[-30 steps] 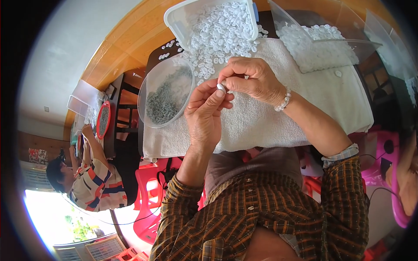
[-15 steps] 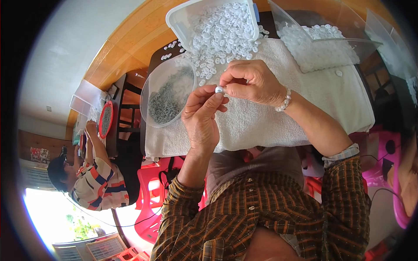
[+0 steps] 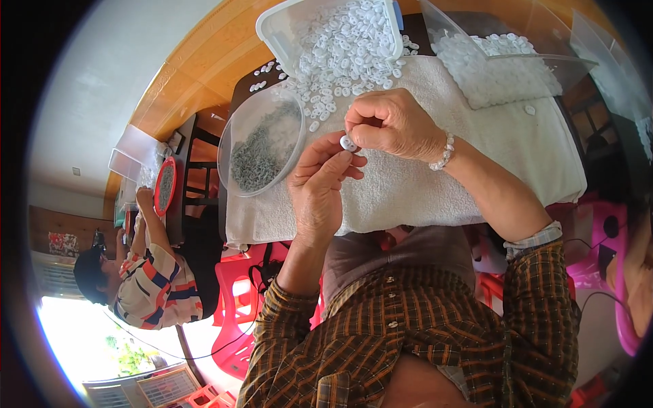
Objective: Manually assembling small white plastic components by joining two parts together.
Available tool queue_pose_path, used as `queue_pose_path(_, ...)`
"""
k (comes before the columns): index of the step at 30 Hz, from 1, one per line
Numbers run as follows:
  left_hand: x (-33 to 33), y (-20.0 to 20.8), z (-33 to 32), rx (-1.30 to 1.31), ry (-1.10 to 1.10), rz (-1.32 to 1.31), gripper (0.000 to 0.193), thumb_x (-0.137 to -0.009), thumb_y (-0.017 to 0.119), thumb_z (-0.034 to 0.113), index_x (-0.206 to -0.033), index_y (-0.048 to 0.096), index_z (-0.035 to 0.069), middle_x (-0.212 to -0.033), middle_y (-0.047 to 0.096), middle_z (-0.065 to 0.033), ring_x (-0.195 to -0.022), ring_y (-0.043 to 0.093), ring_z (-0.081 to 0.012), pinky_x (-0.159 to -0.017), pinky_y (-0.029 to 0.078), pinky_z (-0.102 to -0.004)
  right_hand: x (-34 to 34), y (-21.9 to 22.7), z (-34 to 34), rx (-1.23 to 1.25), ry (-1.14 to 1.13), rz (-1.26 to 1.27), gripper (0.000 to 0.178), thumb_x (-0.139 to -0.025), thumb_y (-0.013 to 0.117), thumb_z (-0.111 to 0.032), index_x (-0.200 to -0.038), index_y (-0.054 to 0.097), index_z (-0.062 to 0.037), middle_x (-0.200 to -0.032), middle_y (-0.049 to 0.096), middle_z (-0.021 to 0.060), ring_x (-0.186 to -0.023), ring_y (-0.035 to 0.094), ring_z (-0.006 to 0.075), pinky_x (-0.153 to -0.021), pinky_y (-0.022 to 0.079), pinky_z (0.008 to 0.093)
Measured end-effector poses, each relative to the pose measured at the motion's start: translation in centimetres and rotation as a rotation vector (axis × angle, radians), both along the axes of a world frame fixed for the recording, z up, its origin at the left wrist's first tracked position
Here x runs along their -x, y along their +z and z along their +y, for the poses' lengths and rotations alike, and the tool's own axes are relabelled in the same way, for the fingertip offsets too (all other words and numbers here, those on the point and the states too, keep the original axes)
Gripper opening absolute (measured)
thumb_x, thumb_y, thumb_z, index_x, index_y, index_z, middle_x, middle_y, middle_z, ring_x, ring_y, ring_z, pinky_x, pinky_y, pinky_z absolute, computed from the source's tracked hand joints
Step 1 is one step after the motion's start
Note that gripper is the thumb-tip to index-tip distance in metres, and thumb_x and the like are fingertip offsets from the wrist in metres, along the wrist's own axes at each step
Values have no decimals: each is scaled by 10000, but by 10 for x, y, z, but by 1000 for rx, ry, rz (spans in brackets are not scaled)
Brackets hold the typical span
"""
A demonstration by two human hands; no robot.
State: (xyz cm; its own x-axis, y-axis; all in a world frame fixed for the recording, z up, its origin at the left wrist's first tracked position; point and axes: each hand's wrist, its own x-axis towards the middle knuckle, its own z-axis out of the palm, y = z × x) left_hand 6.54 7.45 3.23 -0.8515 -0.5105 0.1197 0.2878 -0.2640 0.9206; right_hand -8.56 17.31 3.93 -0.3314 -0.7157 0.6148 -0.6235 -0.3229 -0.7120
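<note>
My left hand pinches a small white oval piece with dark holes in its face, held between thumb and forefinger above the towel. Close over that piece is my right hand, thumb and fingers pressed together at its upper edge. Whatever the right fingertips hold is too small or hidden to make out. Left of my hands stands a clear round tub with many tiny grey pieces in it. Beyond them a white bin lies tipped, and similar white pieces spill out of it.
A cream towel covers the table. At the back right a clear open box holds more white pieces. A few loose ones lie on the dark tabletop. At the far left another person works beside a red round tray.
The white piece has turned in my left fingers, so its holed face now shows. My right fingertips have shifted slightly up on it.
</note>
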Motion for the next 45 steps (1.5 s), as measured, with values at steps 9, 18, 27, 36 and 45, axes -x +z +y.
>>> queue_pose_path(9,1,-4,1,57,27,-10,229,-876,570,21,-1100,601,-16,-915,656,-110,-747,645,-175,-636,508,-272,-1,0,-3,-39,10,-14,103,-715,585,-121,-698,611,-23,-620,593,33,-556,532,126,-523,420,265)
queue_pose_path(18,9,15,-10,95,65,-26,204,-848,574,19,-1042,617,-25,-842,662,-111,-668,621,-153,-615,493,-259,10,-16,-11,-59,-174,-47,145,-769,581,-169,-753,671,-56,-656,631,99,-586,590,186,-559,449,299)
queue_pose_path(27,67,83,13,637,-123,-230,230,-827,569,45,-1031,634,-38,-765,634,-67,-570,513,-74,-516,378,-203,7,-36,-14,-235,-373,435,163,-721,584,-192,-635,647,-69,-655,639,129,-613,640,301,-566,491,426)
queue_pose_path(36,144,109,52,814,-237,-91,237,-839,586,61,-1052,633,-30,-808,640,-63,-613,526,-76,-553,399,-214,6,-32,-13,-221,-313,589,145,-666,609,-167,-597,641,-44,-639,635,141,-593,643,305,-538,490,413)
queue_pose_path(45,222,103,59,1234,-149,76,197,-802,625,129,-971,680,42,-740,659,-55,-620,605,-141,-596,479,-267,3,-32,-11,-300,-221,704,129,-679,618,-143,-594,585,-51,-693,631,120,-602,641,293,-518,493,401)
